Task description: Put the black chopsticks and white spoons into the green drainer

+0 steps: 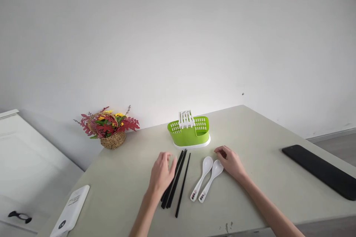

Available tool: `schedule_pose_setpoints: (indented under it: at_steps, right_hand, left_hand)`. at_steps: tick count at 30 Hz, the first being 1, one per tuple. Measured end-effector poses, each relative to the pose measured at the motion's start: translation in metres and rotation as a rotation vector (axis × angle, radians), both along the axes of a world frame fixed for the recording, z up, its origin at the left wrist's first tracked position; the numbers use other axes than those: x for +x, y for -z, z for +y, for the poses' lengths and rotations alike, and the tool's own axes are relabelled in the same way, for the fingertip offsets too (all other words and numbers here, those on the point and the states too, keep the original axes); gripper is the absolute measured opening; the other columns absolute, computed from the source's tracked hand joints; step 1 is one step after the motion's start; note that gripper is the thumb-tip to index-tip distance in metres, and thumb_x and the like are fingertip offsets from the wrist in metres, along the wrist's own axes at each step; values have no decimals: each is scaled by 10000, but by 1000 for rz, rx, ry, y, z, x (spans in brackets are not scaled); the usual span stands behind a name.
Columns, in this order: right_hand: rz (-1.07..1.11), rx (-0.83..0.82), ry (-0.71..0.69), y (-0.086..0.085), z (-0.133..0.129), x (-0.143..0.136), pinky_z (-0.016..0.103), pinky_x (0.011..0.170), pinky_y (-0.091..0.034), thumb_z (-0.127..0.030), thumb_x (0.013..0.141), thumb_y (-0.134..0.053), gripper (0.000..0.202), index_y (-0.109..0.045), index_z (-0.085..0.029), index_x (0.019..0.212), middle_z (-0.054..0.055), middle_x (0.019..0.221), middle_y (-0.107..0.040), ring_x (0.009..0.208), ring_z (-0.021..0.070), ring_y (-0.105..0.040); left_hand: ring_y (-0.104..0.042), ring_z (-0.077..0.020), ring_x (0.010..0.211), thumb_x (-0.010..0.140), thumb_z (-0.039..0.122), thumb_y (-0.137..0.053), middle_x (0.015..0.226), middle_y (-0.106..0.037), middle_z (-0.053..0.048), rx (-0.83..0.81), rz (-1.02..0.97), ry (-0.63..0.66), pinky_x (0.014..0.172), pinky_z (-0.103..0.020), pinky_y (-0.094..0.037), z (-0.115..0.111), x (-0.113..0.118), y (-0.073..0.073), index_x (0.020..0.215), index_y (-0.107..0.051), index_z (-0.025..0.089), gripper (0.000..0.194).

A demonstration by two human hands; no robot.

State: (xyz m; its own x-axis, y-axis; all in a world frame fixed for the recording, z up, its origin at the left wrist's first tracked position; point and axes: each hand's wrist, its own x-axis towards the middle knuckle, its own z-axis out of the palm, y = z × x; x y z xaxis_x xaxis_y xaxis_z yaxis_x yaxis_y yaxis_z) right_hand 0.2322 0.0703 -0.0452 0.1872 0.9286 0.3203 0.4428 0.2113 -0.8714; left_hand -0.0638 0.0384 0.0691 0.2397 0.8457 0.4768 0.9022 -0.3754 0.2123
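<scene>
My left hand (pixel 162 172) hovers at the left side of several black chopsticks (pixel 175 181). Its fingers are bent, the thumb stands apart from them, and nothing shows between. One chopstick (pixel 183 185) lies a little to the right of the bunch. White spoons (pixel 213 177) with printed labels on their handles lie side by side, bowls pointing away from me. Beside the right spoon's bowl is my right hand (pixel 231 162), loosely curled, with a gap between thumb and fingers and nothing visible in it. A green cutlery basket (pixel 187 139) with a white slatted top and white base stands behind.
A wicker basket (pixel 113 140) of red and yellow flowers stands at the back left. On the table (pixel 258 133), a white flat object (pixel 71 207) lies front left and a long black case-like object (pixel 319 170) far right. A white cabinet (pixel 33 170) adjoins the left.
</scene>
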Motion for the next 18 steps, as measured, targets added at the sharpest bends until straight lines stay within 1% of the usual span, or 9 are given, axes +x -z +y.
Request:
schedule_pose_setpoints:
  at_steps: [2, 3, 5, 7, 11, 18]
  right_hand:
    - [-7, -3, 0, 1, 0, 1, 324, 693, -498, -344, 843, -480, 221, -678, -252, 880, 25, 853, -722, 706, 194, -630]
    - [-10, -5, 0, 1, 1, 1, 327, 698, -498, -344, 843, -481, 219, -676, -252, 880, 26, 854, -721, 708, 195, -630]
    - [-15, -8, -3, 2, 1, 1, 331, 708, -500, -349, 843, -482, 217, -674, -253, 878, 28, 859, -721, 715, 197, -632]
    - [-20, -12, -4, 3, 1, 2, 334, 711, -500, -360, 847, -482, 222, -673, -252, 878, 30, 864, -722, 718, 198, -633]
    - [-29, -18, -8, 4, 0, 2, 339, 715, -499, -392, 856, -479, 245, -675, -250, 887, 35, 859, -722, 718, 203, -634]
    - [-33, -35, -4, 2, -3, 2, 343, 722, -502, -407, 859, -481, 261, -682, -245, 897, 40, 887, -733, 751, 209, -648]
  left_hand:
    - [-678, -205, 750, 1008, 491, -443, 905, -648, -39, -66, 22, -30, 658, -328, -544, -22, -16, 26, 990, -542, 236, 274]
    - [-677, -204, 739, 1001, 502, -456, 893, -649, -34, -90, 28, -49, 655, -326, -542, -31, -23, 36, 982, -535, 239, 276]
    - [-670, -210, 730, 997, 505, -464, 854, -643, -27, -97, 56, -80, 671, -337, -539, -46, -31, 48, 947, -519, 240, 275]
    - [-659, -218, 735, 1013, 474, -434, 813, -630, -22, -87, 107, -88, 691, -350, -532, -55, -34, 52, 891, -502, 242, 271]
    - [-639, -221, 754, 1046, 397, -351, 802, -619, -27, -81, 163, -73, 700, -346, -516, -60, -35, 52, 824, -473, 245, 295]
    - [-634, -222, 764, 1044, 402, -346, 809, -631, -35, -148, 91, -87, 685, -326, -500, -60, -38, 51, 797, -476, 250, 317]
